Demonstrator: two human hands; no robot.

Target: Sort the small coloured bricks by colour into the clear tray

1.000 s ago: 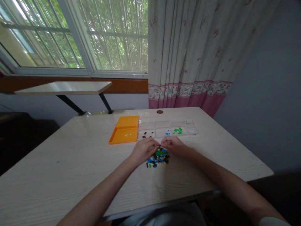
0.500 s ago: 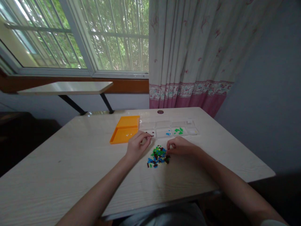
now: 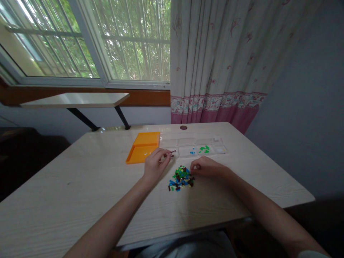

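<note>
My left hand (image 3: pixel 156 164) pinches a small dark brown brick (image 3: pixel 170 152) at its fingertips, over the left front compartment of a clear plastic tray (image 3: pixel 186 155). Brown bits show in that compartment by the fingers. My right hand (image 3: pixel 205 166) is closed, its fingertips at the right edge of a heap of small toy bricks (image 3: pixel 180 179) in green, blue, brown and pale yellow. What those fingers hold, if anything, is too small to make out. Further along the tray lie a few blue bricks (image 3: pixel 192 151) and several green bricks (image 3: pixel 204 149), each colour in its own compartment.
An orange open case (image 3: pixel 142 145) with a few white bits inside stands left of the tray. All of it is on a pale wooden table (image 3: pixel 88 179). A raised shelf (image 3: pixel 80 100) on black legs is at the back left, beneath the window; a curtain (image 3: pixel 215 71) hangs behind.
My left hand has shifted slightly up and left with the brown brick, which now sits over the compartment. My right hand stays almost still beside the heap.
</note>
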